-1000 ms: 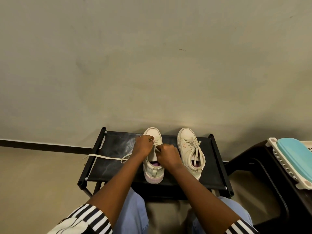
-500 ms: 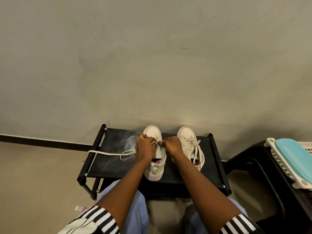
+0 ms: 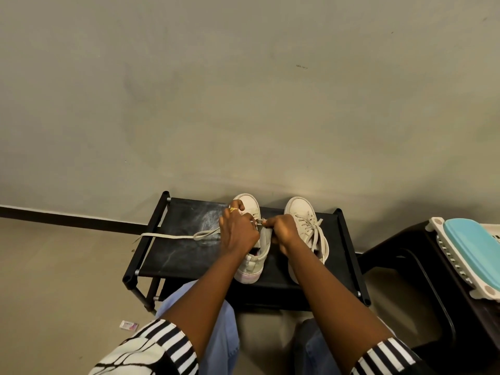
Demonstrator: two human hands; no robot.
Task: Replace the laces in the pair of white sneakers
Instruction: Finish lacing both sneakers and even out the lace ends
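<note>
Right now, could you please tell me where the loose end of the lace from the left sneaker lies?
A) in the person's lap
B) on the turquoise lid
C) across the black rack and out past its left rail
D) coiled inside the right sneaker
C: the lace runs leftward from under the left hand over the black rack, and its tip hangs past the left rail.

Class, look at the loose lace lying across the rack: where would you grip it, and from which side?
Probably at its free end, from the left. The lace juts past the rack's left rail there, so fingers can pinch it from above and below; further right it lies flat on the rack and loops by the left hand.
</note>
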